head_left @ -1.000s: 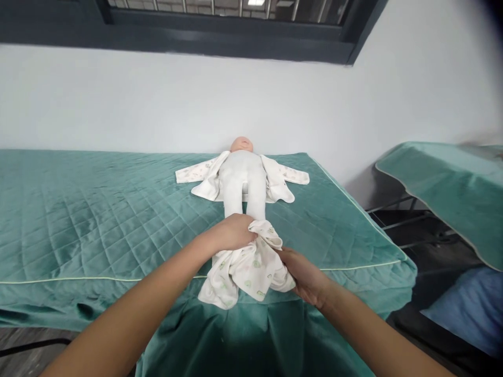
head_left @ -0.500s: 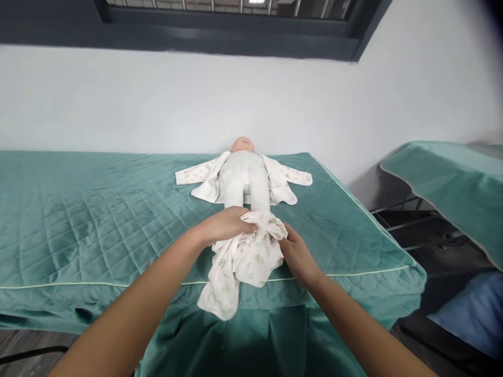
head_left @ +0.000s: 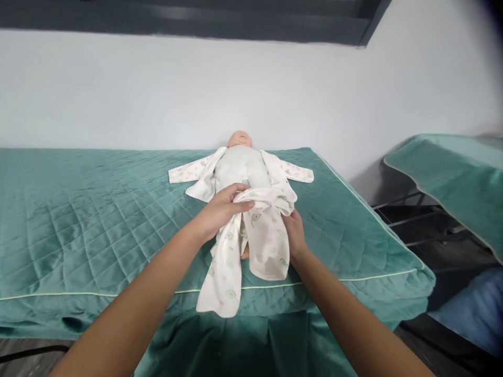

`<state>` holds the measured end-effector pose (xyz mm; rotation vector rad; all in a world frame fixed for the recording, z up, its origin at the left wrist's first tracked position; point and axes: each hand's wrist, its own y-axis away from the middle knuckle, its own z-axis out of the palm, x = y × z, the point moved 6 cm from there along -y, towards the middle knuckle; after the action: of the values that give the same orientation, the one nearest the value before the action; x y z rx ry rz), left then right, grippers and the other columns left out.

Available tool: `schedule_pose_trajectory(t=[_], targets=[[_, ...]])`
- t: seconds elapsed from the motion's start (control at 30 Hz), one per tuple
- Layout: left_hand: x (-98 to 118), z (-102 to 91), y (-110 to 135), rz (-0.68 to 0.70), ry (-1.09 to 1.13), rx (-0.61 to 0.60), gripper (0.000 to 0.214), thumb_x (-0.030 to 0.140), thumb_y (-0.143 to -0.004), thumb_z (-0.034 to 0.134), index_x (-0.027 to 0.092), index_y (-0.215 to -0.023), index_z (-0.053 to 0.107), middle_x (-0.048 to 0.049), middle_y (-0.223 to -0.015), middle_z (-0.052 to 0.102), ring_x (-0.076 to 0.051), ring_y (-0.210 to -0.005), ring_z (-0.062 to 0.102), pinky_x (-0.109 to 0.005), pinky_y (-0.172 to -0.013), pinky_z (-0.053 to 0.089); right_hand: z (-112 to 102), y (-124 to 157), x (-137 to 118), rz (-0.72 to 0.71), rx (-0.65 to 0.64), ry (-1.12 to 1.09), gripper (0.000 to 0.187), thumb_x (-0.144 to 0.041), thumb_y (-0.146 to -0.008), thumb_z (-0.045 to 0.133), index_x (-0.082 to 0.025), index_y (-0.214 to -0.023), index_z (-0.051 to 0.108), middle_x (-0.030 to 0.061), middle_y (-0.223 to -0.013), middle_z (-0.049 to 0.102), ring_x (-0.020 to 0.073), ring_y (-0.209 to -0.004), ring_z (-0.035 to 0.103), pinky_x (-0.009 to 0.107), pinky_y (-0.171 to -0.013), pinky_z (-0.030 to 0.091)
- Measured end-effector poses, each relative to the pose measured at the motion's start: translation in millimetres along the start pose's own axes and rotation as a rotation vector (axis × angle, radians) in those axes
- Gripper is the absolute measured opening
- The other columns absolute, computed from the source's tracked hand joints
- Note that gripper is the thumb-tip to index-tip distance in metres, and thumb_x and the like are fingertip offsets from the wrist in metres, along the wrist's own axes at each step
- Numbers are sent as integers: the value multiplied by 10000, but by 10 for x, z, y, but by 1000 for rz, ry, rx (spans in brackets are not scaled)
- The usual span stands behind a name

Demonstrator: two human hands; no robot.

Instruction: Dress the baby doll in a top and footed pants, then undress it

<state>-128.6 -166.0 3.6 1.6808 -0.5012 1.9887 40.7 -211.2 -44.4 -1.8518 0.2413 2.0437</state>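
Note:
A baby doll (head_left: 241,165) lies on its back with its head toward the wall, its torso pale grey. Under it a white printed jacket (head_left: 192,170) is spread open, with both sleeves stretched out sideways. White printed baby pants (head_left: 269,238) cover the doll's legs, and the two pant legs hang toward me. My left hand (head_left: 223,208) pinches the left side of the waistband between thumb and fingers. On the other side my right hand (head_left: 294,230) grips the waistband's edge; its fingertips are partly hidden by the cloth.
The doll rests on a bed with a green quilted cover (head_left: 98,220), its near edge piped in pale yellow. Behind is a white wall (head_left: 157,89). To the right stand another green-covered bed (head_left: 451,173) and a blue cloth item (head_left: 471,314) low down.
Both hands have drawn the pants farther up the doll's legs, toward its torso. The bunched cloth has opened out, and the pant legs hang straighter. The view has tilted down slightly.

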Motion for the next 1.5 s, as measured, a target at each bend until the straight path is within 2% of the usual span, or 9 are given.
schedule_pose_trajectory(t=[0.3, 0.5, 0.7, 0.8, 0.87, 1.07, 1.27, 1.37, 1.5], targets=[[100, -287, -572, 366, -420, 257, 361, 212, -808, 627, 220, -1167, 592, -16, -1043, 672, -191, -958, 625, -328, -893, 465, 36, -644, 102, -98, 116, 51, 290, -421, -774, 639, -198, -956, 673, 60, -1041, 737, 234, -962, 639, 360, -857, 518], [-77, -475, -737, 372, -312, 336, 289, 220, -788, 645, 195, -1076, 633, -31, -1042, 690, -197, -988, 635, -328, -921, 477, -33, -803, 257, -101, 136, 169, 242, -399, -774, 677, -222, -929, 617, -20, -847, 647, 159, -756, 554, 279, -685, 482], [-192, -548, -690, 248, 44, 178, 310, 326, -812, 684, 227, -1101, 627, 4, -824, 679, -173, -768, 652, -311, -765, 519, 268, -811, -237, -258, -213, 280, 352, -341, -771, 758, -244, -1088, 641, -4, -990, 659, 169, -864, 593, 271, -725, 474], [-203, -586, -672, 204, 91, 182, 326, 338, -780, 729, 229, -1073, 638, 9, -841, 680, -154, -718, 637, -274, -684, 509, 595, -906, -448, -155, -557, 384, 392, -298, -683, 853, -217, -1032, 695, -20, -858, 661, 155, -773, 588, 244, -650, 444], [-221, -619, -666, 180, 83, 221, 307, 316, -757, 745, 231, -1036, 650, 22, -845, 673, -136, -689, 617, -251, -652, 493, 739, -985, -468, -48, -664, 381, 308, -284, -649, 880, -191, -885, 705, -39, -699, 612, 127, -659, 552, 226, -569, 394], [-242, -564, -666, 189, 134, 148, 294, 399, -788, 753, 215, -994, 650, 15, -751, 646, -139, -678, 608, -264, -669, 497, 787, -1045, -191, 152, -668, 75, 223, -366, -754, 800, -174, -773, 688, 5, -709, 700, 118, -585, 588, 221, -517, 420], [-223, -533, -655, 180, 29, 92, 403, 389, -736, 830, 209, -1060, 672, -24, -1000, 691, -169, -891, 645, -273, -793, 492, 664, -1005, -62, 344, -642, -220, 257, -385, -726, 813, -186, -779, 660, 25, -677, 719, 159, -578, 662, 261, -563, 534], [-244, -522, -657, 180, 60, 91, 404, 446, -764, 797, 198, -1048, 654, -24, -921, 692, -167, -824, 639, -286, -755, 497, 690, -995, -84, 315, -665, -204, 247, -393, -767, 792, -185, -769, 659, 22, -681, 714, 151, -592, 655, 254, -569, 524], [-281, -596, -646, 195, 60, 292, 315, 437, -786, 775, 206, -943, 631, 19, -791, 664, -132, -692, 595, -268, -684, 482, 738, -925, -138, 212, -696, 70, 216, -365, -754, 818, -202, -840, 704, 2, -714, 707, 143, -615, 618, 238, -534, 468]])
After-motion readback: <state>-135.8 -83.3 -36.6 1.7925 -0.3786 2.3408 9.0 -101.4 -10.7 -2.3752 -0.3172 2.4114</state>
